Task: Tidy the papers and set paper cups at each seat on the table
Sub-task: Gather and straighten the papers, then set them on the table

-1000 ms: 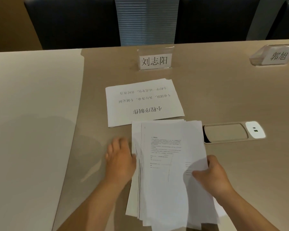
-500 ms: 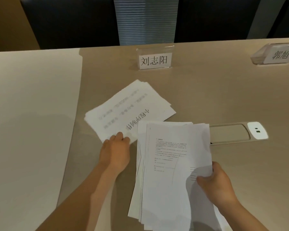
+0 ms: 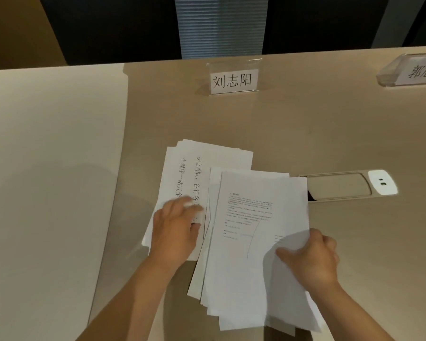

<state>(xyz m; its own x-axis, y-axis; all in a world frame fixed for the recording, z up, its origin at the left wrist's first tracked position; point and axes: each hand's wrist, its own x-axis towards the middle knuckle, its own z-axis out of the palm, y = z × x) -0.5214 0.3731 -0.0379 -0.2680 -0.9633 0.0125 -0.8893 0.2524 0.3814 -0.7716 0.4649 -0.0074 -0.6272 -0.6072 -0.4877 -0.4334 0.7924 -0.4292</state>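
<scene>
— Where are the papers?
— Two piles on the table (image 3: 305, 124). The small pile (image 3: 182, 175), with large print, lies under the left hand (image 3: 175, 230), which presses flat on it with open fingers. The big stack (image 3: 246, 242) lies just right of it and overlaps its edge.
— And the right hand (image 3: 312, 259)?
— It pinches the right edge of the stack, thumb on top, the other fingers curled at the edge.

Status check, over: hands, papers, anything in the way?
Left hand flat on the large-print sheets. Right hand gripping the fanned stack, which overlaps those sheets. No cups in view. Power outlet just right of the stack.
</scene>
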